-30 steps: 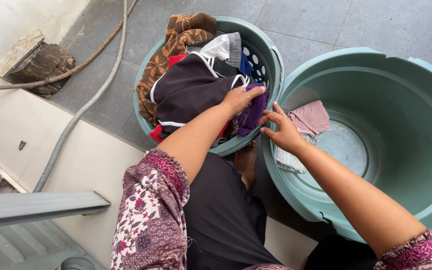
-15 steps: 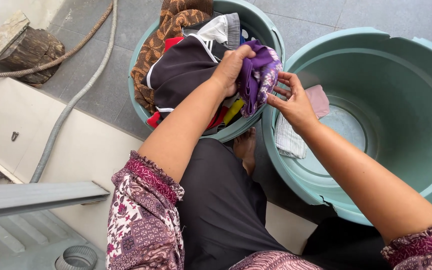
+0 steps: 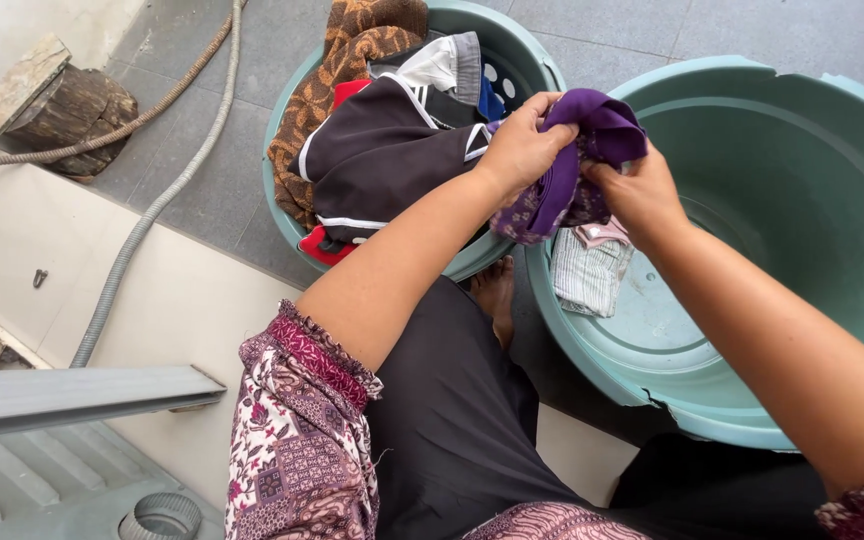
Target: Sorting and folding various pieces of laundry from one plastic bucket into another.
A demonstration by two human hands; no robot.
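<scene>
Nearest the camera lie the patterned sleeves [image 3: 297, 440] and the black lap [image 3: 452, 420] of the seated person; the forearms reach out over the lap so that both hands meet above the gap between the two tubs; a bare foot [image 3: 495, 290] shows on the floor just under them.

The left hand [image 3: 524, 150] is closed on the purple cloth [image 3: 592, 150] from the left; the right hand [image 3: 642, 195] is clamped on it from the right, close against the other; held bunched like this, between two fists, the cloth hangs clear of both rims, with a loose patterned end drooping below the left hand.

Just below and beyond the hands, the big tub [image 3: 852, 120] is nearly bare inside; a striped cloth [image 3: 587, 275] and a small pink piece [image 3: 602, 233] lie against its near wall, on the wet bottom; its near rim looks chipped.

To the left, the smaller tub [image 3: 277, 200] is heaped full; a black garment [image 3: 382, 150] with white piping lies on top, a brown towel [image 3: 342, 60] drapes over the far rim, so the pile stands above the edge.

Farther left, a grey hose [image 3: 167, 195] runs across the tiled floor [image 3: 252, 70]; a stone-topped stump [image 3: 57, 110] sits by the wall.
</scene>
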